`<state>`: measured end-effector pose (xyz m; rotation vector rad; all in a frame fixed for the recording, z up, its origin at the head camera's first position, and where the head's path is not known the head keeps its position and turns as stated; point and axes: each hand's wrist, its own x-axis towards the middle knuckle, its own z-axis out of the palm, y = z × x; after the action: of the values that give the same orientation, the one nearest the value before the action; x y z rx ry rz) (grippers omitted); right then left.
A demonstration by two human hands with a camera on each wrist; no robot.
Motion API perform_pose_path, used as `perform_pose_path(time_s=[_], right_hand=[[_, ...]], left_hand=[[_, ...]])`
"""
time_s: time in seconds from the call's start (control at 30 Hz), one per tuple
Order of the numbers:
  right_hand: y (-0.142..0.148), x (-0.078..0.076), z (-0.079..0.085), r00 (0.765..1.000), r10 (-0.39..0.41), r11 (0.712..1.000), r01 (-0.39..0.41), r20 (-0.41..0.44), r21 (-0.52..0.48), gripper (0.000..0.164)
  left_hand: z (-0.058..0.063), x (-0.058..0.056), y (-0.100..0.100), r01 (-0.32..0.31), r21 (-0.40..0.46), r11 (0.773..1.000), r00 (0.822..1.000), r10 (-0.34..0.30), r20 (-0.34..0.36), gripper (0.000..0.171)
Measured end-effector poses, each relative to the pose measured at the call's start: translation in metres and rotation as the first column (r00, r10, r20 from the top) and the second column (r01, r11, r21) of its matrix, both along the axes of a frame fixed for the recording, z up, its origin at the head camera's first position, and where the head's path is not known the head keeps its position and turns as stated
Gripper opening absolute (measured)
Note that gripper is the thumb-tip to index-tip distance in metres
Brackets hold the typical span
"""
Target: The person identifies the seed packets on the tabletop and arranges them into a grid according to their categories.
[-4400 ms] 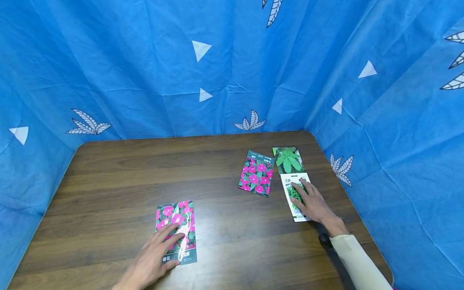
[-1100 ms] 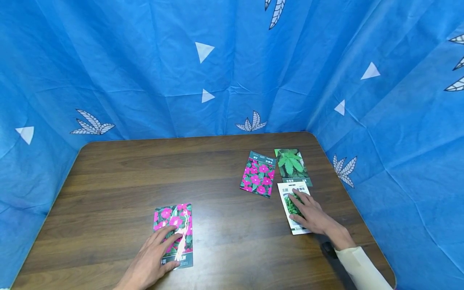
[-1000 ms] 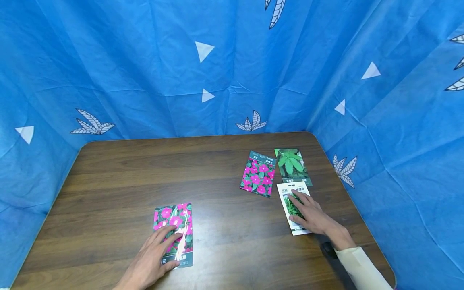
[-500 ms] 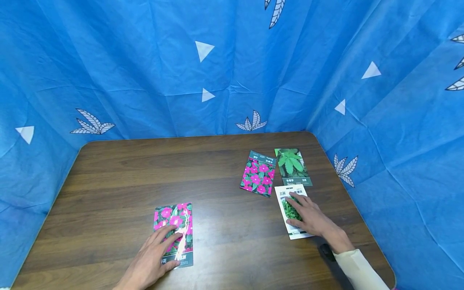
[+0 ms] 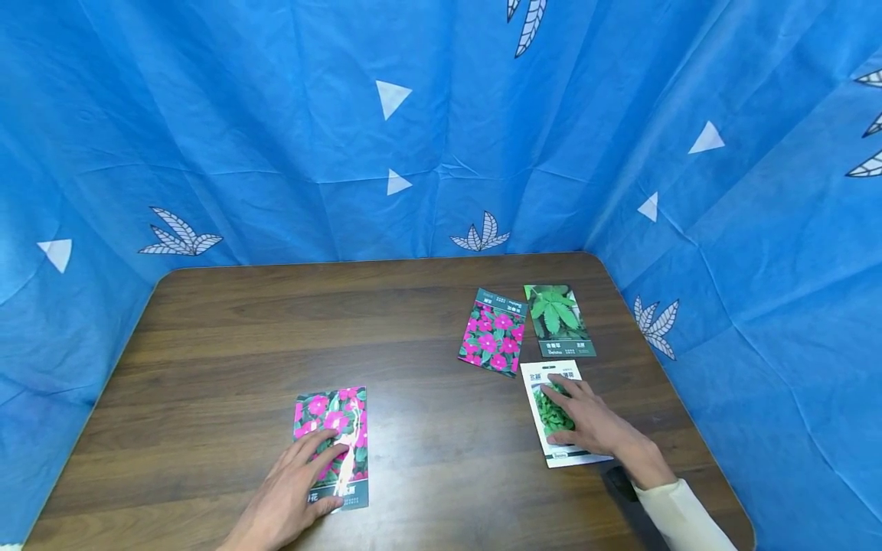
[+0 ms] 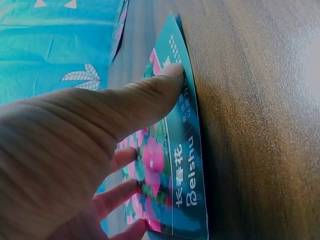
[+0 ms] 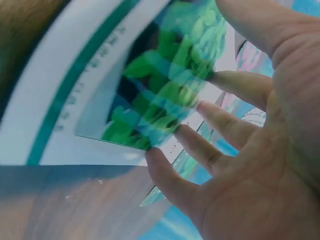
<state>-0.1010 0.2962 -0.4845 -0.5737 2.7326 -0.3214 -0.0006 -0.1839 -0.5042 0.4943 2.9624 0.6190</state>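
Fingertips of my left hand rest on a pink-flower seed packet at the front left, with the thumb on its dark green band. In the left wrist view this packet lies close to the wood, with a shadow along its edge. On the right side, my right hand spreads its fingers over a white seed packet with a picture of green leaves. The right wrist view shows the fingertips touching the face of that white packet, the thumb apart from the other fingers.
Beyond the white packet lies a dark green leaf packet, with a narrow gap between them. Left of it, a second pink-flower packet lies slightly turned. Blue curtain surrounds the back and sides of the brown wooden table.
My right hand has slid the white packet towards me, off the green leaf packet, whose lower label band now shows. The left hand and its packet have hardly moved.
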Motion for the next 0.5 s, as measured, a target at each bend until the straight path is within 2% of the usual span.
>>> perform_pose_path(time_s=[0.23,0.5], right_hand=[[-0.006,0.003,0.004,1.0,0.031,0.999,-0.03,0.004,-0.024,0.089],[-0.015,0.008,0.009,0.996,0.011,0.999,-0.008,0.086,-0.034,0.095]], left_hand=[[-0.002,0.001,-0.001,0.013,0.034,0.999,0.999,-0.012,-0.042,0.069],[-0.003,0.001,-0.001,0.013,0.029,0.999,0.999,-0.012,-0.048,0.069]])
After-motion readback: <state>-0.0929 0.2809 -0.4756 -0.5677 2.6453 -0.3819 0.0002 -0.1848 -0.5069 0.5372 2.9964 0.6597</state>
